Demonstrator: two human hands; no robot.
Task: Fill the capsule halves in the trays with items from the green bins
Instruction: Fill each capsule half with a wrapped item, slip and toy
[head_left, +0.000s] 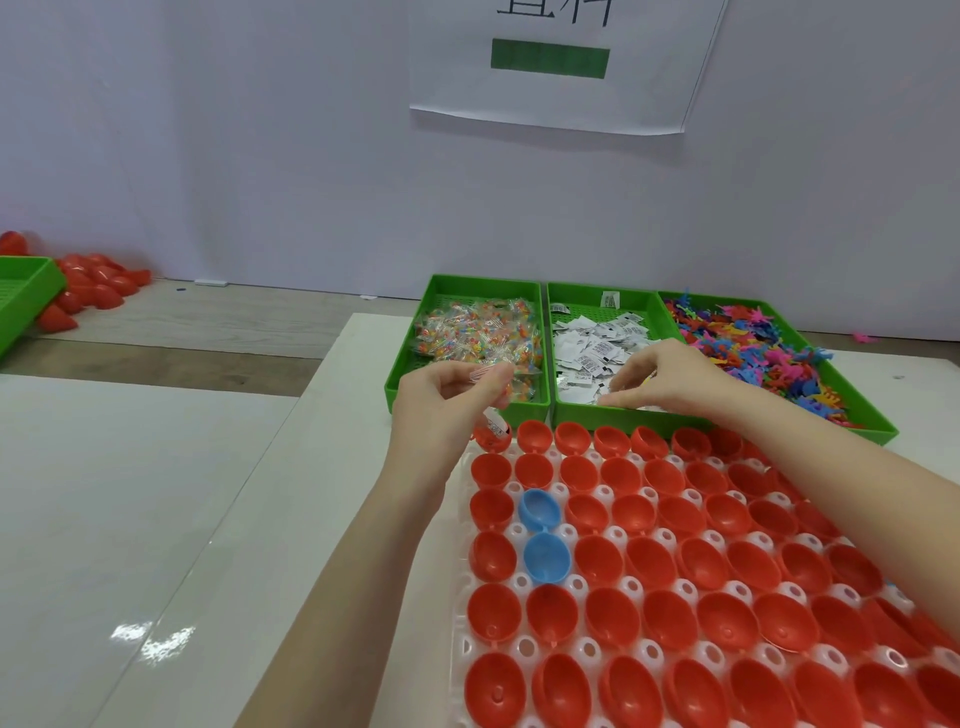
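A white tray (511, 644) holds several red capsule halves (670, 618) and two blue capsule halves (545, 558). Three green bins stand behind it. The left bin (410, 348) holds clear packets of coloured beads, the middle bin (582, 296) white paper sachets, the right bin (852, 395) small coloured plastic figures. My left hand (441, 410) pinches a clear bead packet above the tray's far left corner. A white sachet lies in the corner capsule half (491, 439) just below it. My right hand (670, 379) reaches into the middle bin, fingertips on the sachets.
A pile of red capsule halves (96, 286) lies at the far left beside another green bin (26, 296). A paper sign (561, 62) hangs on the white wall behind the bins. White table surface spreads to the left of the tray.
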